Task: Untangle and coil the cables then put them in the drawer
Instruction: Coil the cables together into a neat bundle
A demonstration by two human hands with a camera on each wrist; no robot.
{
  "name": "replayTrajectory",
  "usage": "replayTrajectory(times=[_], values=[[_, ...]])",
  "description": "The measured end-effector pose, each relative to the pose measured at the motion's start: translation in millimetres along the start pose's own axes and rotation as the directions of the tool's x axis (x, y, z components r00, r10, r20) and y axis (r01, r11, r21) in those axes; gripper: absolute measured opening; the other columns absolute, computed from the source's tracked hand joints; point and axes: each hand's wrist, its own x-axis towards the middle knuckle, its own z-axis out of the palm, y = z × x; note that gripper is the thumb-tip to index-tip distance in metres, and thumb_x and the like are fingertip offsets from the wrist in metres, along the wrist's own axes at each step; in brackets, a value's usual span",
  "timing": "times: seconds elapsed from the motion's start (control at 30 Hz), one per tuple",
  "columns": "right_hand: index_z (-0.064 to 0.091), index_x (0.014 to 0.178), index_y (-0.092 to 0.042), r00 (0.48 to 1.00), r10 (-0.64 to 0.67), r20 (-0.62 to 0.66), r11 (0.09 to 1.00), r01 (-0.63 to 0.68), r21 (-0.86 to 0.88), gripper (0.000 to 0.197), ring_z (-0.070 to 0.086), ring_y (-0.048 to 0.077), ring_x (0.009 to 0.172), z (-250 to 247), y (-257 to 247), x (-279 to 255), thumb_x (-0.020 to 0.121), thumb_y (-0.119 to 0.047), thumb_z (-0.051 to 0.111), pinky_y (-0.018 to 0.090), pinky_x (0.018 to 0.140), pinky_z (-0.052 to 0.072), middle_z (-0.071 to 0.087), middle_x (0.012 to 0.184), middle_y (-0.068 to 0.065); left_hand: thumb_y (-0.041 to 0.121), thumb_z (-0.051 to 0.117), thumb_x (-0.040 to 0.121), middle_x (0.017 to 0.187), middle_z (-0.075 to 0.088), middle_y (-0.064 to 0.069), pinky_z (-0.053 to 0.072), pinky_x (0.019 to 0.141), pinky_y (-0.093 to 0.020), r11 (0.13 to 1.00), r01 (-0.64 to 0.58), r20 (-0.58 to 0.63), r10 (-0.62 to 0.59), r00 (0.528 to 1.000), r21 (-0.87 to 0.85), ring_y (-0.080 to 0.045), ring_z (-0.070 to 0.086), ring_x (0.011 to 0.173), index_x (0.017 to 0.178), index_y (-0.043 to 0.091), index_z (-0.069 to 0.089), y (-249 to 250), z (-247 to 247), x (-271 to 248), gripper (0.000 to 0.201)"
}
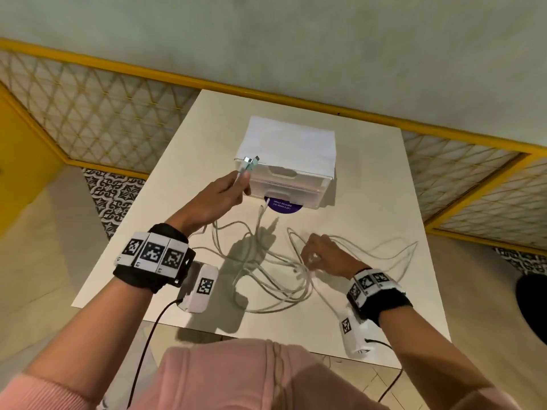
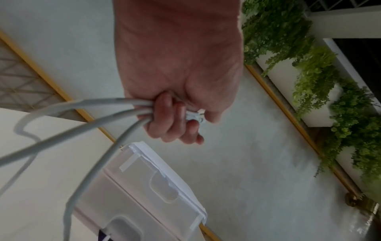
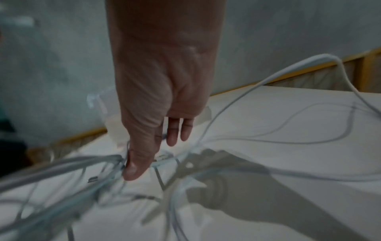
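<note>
Several white cables [image 1: 266, 270] lie tangled on the pale table [image 1: 370, 179]. My left hand [image 1: 239, 184] is raised in front of the white two-drawer unit [image 1: 285, 143] and grips a bundle of cable ends, whose plugs [image 1: 251, 162] stick out above the fist. In the left wrist view, three strands [image 2: 123, 112] run out of the curled fingers [image 2: 164, 124]. My right hand [image 1: 310, 260] is down on the tangle's right side. Its thumb [image 3: 136, 166] pinches strands [image 3: 98, 163] against a hidden finger, while two other fingers [image 3: 175, 130] point straight. Both drawers look closed.
A round purple sticker [image 1: 282, 207] lies at the drawer unit's foot. Long cable loops [image 1: 393, 250] spread toward the table's right edge. A yellow-framed lattice partition [image 1: 88, 113] runs behind the table. A dark object [image 1: 532, 303] sits off the right side.
</note>
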Motion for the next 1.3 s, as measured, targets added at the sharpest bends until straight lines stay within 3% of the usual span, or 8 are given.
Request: replayTrajectory(times=[0.1,0.23,0.43,0.63,0.87,1.0,1.17,1.3], values=[[0.068,0.093,-0.017,0.986,0.079,-0.144,0.997,-0.076,0.032,0.011,0.053,0.027,0.101,-37,-6,-3,0.086,-0.019,0.06,0.039,0.094,0.038,0.062,0.101,0.005,0.045,0.025,0.101,0.066,0.033,0.007,0.028,0.047,-0.013,0.994,-0.021,0.013,0.023,1.0,-0.105,-0.001,0.034,0.048,0.09,0.016,0.047,0,4,1,0.038],[0.06,0.111,-0.01,0.944,0.211,-0.255,0.959,-0.25,-0.134,0.022,0.044,0.031,0.118,-86,-26,-2,0.093,-0.007,0.047,0.039,0.094,0.031,0.056,0.121,0.012,0.035,0.027,0.103,0.065,0.03,0.008,0.03,0.046,-0.009,0.983,-0.077,0.013,0.081,0.997,-0.164,0.001,0.035,0.047,0.087,0.015,0.041,3,13,1,0.03],[0.056,0.119,-0.005,0.914,0.403,0.039,0.858,-0.364,-0.362,0.029,0.054,0.032,0.115,-126,-35,-19,0.095,-0.018,0.047,0.04,0.096,0.039,0.058,0.127,0.014,0.038,0.031,0.102,0.065,0.033,0.01,0.03,0.05,-0.013,0.981,-0.124,-0.015,0.123,0.992,-0.149,-0.002,0.033,0.052,0.077,0.02,0.04,1,18,3,0.032],[0.057,0.119,-0.002,0.956,0.293,0.012,0.941,-0.287,-0.177,0.028,0.054,0.027,0.111,-135,-51,-28,0.097,-0.012,0.041,0.032,0.085,0.04,0.058,0.124,0.01,0.031,0.031,0.103,0.063,0.034,0.006,0.03,0.048,-0.01,0.983,-0.16,-0.045,0.157,0.987,-0.092,-0.002,0.036,0.048,0.086,0.012,0.049,1,24,3,0.032],[0.048,0.1,-0.017,0.98,0.088,-0.181,0.952,-0.029,0.306,0.007,0.05,0.016,0.078,-124,-74,-26,0.098,-0.015,0.041,0.023,0.067,0.04,0.052,0.085,-0.006,0.024,0.033,0.103,0.068,0.05,0.002,0.034,0.05,-0.011,0.98,-0.163,0.041,0.168,0.985,-0.112,-0.001,0.038,0.05,0.09,0.013,0.046,-1,34,8,0.021],[0.054,0.106,-0.019,0.978,0.055,-0.199,0.961,0.002,0.277,0.014,0.046,0.013,0.071,-127,-91,-25,0.097,-0.018,0.042,0.025,0.064,0.036,0.05,0.08,-0.004,0.024,0.033,0.103,0.079,0.06,0.0,0.04,0.055,-0.015,0.98,-0.151,0.044,0.158,0.987,-0.131,-0.004,0.05,0.057,0.094,0.012,0.046,1,42,10,0.02],[0.063,0.113,-0.012,0.981,0.141,-0.13,0.988,-0.148,-0.048,0.03,0.05,0.013,0.078,-139,-97,-27,0.095,-0.018,0.04,0.023,0.063,0.036,0.053,0.09,-0.005,0.026,0.033,0.103,0.083,0.065,0.001,0.042,0.054,-0.017,0.98,-0.125,0.053,0.134,0.99,-0.152,-0.008,0.056,0.063,0.095,0.014,0.046,3,44,11,0.02],[0.055,0.113,-0.016,0.96,0.067,-0.273,0.988,-0.026,0.152,0.022,0.052,0.01,0.063,-138,-90,-23,0.093,-0.011,0.047,0.024,0.059,0.042,0.052,0.077,0.0,0.027,0.032,0.103,0.086,0.066,-0.005,0.044,0.056,-0.019,0.978,-0.119,0.045,0.129,0.991,-0.174,-0.011,0.058,0.065,0.093,0.014,0.047,4,46,12,0.022]])
